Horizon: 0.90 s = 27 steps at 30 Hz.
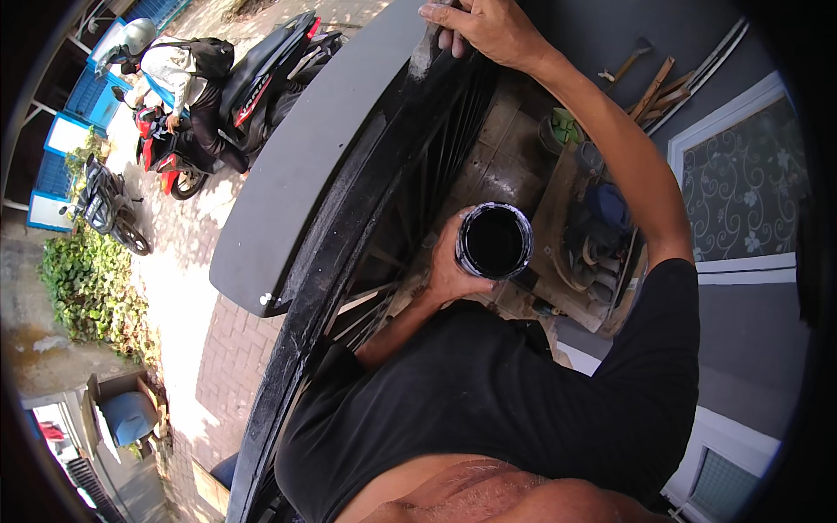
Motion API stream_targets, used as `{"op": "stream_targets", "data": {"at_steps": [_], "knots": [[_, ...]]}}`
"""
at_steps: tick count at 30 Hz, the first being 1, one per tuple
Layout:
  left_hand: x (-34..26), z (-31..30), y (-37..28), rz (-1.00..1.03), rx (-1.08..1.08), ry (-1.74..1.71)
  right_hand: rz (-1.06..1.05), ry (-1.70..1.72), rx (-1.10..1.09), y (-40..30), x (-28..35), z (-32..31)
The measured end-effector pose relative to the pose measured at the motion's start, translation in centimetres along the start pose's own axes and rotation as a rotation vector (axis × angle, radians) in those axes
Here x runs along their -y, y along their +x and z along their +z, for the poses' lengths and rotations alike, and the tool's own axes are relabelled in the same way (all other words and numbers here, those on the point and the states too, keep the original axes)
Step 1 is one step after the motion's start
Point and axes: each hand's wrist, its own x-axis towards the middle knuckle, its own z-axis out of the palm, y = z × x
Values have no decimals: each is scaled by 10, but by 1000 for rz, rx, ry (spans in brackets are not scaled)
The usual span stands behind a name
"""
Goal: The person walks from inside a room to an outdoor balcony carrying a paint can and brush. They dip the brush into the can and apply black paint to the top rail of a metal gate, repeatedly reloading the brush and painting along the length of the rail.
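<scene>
My left hand [448,265] is wrapped around an open can [528,243] in front of my chest. Black paint [494,240] lies inside it, and pale smears mark its rim. At the top of the view, my right hand [487,29] grips a paintbrush [422,59]. The brush tip, greyish and worn, meets the black top rail [356,225] of a metal railing. Parts of this rail look glossy, others dull or scuffed. Along its outer side runs a smooth grey panel [307,170], with small white spots at its lower corner.
Outside, a helmeted person [186,72] sits on a red motorcycle [160,147]; another motorcycle [108,202] is parked nearby on the paving. Inside stand a wooden board [556,202] with footwear, a potted plant [563,126], leaning wood pieces [654,88] and a window [742,176].
</scene>
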Motion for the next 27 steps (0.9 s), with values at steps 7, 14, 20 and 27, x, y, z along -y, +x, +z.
{"op": "stream_targets", "data": {"at_steps": [7,14,20,27], "knots": [[-5,4,7,-5,23,4,-192,-773,-474,45,-109,-63],[0,0,2,-10,-10,29,-532,-663,-82,-8,-16,23],[-2,-1,0,-26,-6,-22,-386,-170,72,-38,57,62],[1,-1,-2,0,-31,-69,-243,-343,-114,-9,-2,13]]}}
